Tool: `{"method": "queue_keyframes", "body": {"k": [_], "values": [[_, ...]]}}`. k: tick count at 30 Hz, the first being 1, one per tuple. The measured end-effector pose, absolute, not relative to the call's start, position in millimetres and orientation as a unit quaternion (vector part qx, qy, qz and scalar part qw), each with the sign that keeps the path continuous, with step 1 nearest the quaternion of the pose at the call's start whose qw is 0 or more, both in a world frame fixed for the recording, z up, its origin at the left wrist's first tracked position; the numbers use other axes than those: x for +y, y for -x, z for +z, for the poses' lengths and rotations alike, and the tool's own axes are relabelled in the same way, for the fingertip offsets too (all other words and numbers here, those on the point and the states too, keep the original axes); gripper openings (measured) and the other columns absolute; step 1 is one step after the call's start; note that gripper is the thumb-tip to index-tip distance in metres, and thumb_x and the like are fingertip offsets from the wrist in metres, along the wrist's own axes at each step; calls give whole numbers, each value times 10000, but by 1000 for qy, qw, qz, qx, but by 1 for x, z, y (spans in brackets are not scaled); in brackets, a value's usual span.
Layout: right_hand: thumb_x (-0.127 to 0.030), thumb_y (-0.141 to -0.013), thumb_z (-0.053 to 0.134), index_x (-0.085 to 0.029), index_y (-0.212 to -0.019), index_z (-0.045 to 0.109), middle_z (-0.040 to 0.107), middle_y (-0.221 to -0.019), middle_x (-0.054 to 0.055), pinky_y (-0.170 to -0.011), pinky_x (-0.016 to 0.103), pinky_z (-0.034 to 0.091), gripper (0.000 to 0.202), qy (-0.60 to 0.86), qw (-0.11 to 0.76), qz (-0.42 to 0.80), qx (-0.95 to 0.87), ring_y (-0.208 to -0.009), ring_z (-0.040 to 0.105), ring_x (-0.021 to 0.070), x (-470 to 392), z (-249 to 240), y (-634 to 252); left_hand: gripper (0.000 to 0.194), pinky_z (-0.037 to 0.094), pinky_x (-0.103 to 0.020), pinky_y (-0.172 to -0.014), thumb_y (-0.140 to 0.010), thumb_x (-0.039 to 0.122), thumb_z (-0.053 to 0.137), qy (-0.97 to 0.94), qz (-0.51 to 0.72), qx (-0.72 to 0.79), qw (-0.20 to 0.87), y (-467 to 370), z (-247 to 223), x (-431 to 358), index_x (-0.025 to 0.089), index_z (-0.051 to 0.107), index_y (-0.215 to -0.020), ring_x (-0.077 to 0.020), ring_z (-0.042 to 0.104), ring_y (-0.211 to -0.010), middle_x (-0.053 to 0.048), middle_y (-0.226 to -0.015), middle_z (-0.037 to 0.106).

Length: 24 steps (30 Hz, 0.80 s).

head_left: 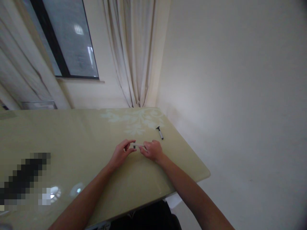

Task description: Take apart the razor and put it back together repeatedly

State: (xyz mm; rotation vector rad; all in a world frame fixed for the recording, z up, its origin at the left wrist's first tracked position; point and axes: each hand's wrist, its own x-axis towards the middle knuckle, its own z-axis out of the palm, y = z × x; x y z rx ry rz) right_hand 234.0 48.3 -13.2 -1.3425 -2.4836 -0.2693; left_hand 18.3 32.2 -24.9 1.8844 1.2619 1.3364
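Over the table, my left hand [120, 154] pinches the dark head of what looks like a razor [138, 145] between thumb and fingers. The pale handle of this razor runs sideways into my right hand [153, 150], whose fingers are wrapped round its other end and hide it. Whether the head is fixed to the handle is too small to make out. Beyond my right hand lies another razor [161, 133], with a black head and a grey and black handle, its head pointing away from me.
The glossy pale table [79, 137] ends at a slanted right edge beside a white wall [227, 95]. Behind it hang curtains [134, 54] near a window [72, 41]. A pixelated dark shape [25, 175] is on the left. Dark seating [148, 218] shows below the front edge.
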Motion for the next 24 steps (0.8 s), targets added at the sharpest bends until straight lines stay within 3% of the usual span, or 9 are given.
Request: {"method": "queue_keyframes", "body": {"k": [24], "values": [[-519,-1032,412,-173,-821,712,736,-704,73,-603,301,240,504,521,171,-101,-830,-606,619,164,54,-17,-239,385,367,-254,-610,-768,414,775,-665,524,475,241,-12,-16,35,226,759,-1103,-131,433,-605,68,-660,442]]}}
